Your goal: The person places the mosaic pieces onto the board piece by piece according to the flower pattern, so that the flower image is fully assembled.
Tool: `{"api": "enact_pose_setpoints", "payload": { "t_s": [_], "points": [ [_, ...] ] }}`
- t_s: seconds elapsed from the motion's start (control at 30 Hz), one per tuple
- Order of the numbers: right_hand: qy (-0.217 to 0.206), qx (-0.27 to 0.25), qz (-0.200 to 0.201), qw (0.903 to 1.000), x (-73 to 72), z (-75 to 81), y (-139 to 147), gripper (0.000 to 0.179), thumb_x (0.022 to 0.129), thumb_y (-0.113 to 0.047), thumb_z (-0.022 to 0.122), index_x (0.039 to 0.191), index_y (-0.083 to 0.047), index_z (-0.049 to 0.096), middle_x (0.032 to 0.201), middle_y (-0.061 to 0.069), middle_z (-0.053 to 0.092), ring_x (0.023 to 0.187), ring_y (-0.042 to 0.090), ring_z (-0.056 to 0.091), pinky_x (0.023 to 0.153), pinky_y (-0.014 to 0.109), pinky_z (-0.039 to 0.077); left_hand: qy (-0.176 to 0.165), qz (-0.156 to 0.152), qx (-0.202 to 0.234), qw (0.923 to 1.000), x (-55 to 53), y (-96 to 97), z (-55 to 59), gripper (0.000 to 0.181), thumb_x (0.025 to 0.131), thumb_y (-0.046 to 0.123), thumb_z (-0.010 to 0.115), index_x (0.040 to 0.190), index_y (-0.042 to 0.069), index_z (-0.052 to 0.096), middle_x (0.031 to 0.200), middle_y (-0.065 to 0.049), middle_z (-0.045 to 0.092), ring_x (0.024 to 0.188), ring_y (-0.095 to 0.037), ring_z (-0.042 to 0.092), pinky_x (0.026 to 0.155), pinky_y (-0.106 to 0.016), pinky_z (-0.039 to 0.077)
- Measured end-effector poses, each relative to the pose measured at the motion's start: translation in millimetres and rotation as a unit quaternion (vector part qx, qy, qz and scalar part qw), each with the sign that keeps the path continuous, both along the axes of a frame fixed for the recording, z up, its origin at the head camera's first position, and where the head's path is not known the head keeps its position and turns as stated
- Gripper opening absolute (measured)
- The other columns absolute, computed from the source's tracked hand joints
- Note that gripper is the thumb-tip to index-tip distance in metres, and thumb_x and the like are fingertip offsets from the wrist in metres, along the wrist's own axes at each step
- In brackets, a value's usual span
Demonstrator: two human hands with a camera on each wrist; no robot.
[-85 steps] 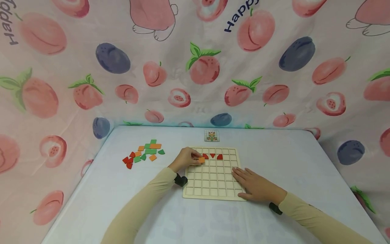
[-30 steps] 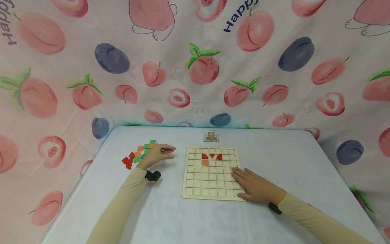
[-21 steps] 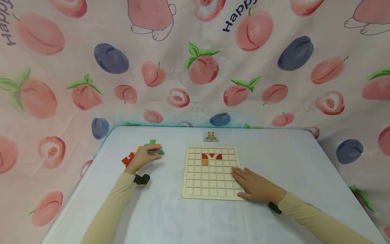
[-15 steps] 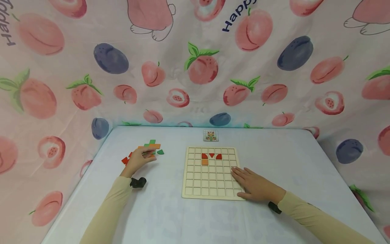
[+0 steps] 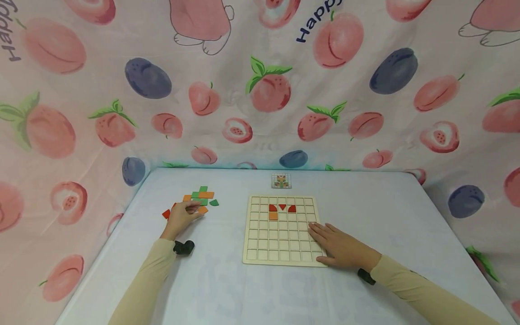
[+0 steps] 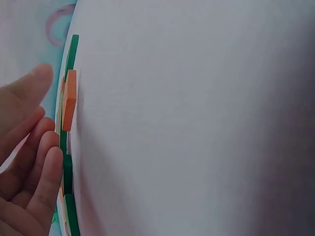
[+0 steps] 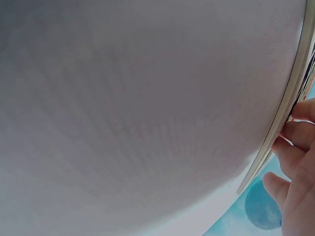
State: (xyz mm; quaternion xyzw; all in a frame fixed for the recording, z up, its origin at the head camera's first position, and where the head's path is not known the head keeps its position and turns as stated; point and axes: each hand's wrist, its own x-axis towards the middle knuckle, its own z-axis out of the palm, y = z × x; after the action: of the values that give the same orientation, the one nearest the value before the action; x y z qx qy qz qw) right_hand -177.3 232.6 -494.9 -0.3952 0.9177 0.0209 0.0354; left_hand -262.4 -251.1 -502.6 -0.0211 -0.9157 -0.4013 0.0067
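My left hand (image 5: pixel 180 218) hovers over the loose pieces at the left, thumb and fingers apart in the left wrist view with nothing between them. Close to its fingertips lie an orange square (image 5: pixel 203 210), a green square (image 5: pixel 203 202) and a green quarter-round piece (image 5: pixel 214 202); the hand hides some red and green ones. My right hand (image 5: pixel 341 246) rests, fingers straight, on the right edge of the wooden grid board (image 5: pixel 284 243). On the board sit two red quarter-round pieces (image 5: pixel 292 208), a red triangle (image 5: pixel 282 207) between them and an orange square (image 5: pixel 273 215) below the left one.
A small card with a coloured grid pattern (image 5: pixel 281 180) lies behind the board. More orange (image 5: pixel 207 195) and green pieces (image 5: pixel 203 188) lie at the back left of the white table (image 5: pixel 252 293). A fruit-print cloth (image 5: pixel 243 90) hangs behind the table.
My left hand laid an orange square on the board, let go, and moved left to the loose pieces. It has since drawn slightly nearer. The right hand has stayed on the board.
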Motion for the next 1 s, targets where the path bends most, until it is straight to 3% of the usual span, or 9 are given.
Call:
{"api": "enact_pose_setpoints", "payload": {
  "t_s": [0.23, 0.53, 1.0],
  "points": [
    [0.002, 0.005, -0.004, 1.0, -0.5, -1.9, 0.1, 0.077, 0.093, -0.056, 0.044, 0.146, -0.003, 0.031, 0.153, 0.013, 0.029, 0.141, 0.028, 0.03, 0.111, 0.047, 0.031, -0.009, 0.005, -0.024, 0.9997, -2.5, 1.0, 1.7, 0.036, 0.077, 0.013, 0.077, 0.11, 0.001, 0.068, 0.104, -0.016, 0.069, 0.09, -0.024, 0.063, 0.082, -0.036, 0.053],
    [-0.013, 0.005, -0.01, 0.9998, -1.4, -1.8, 0.5, 0.077, 0.093, -0.055, 0.045, 0.147, -0.004, 0.028, 0.155, 0.012, 0.026, 0.142, 0.027, 0.027, 0.113, 0.046, 0.027, -0.015, -0.021, -0.072, 0.9971, -8.5, 3.0, 6.3, 0.034, 0.076, 0.012, 0.078, 0.106, 0.001, 0.07, 0.094, -0.013, 0.069, 0.084, -0.021, 0.06, 0.076, -0.033, 0.051],
    [-0.016, 0.009, -0.012, 0.9998, -2.1, -4.1, 0.1, 0.077, 0.093, -0.056, 0.045, 0.147, -0.004, 0.028, 0.155, 0.012, 0.025, 0.142, 0.027, 0.027, 0.114, 0.046, 0.026, -0.03, -0.053, -0.071, 0.9956, -12.3, 13.9, 11.1, 0.027, 0.078, 0.005, 0.074, 0.105, 0.001, 0.07, 0.099, -0.014, 0.068, 0.088, -0.022, 0.061, 0.082, -0.036, 0.052]
  ]
}}
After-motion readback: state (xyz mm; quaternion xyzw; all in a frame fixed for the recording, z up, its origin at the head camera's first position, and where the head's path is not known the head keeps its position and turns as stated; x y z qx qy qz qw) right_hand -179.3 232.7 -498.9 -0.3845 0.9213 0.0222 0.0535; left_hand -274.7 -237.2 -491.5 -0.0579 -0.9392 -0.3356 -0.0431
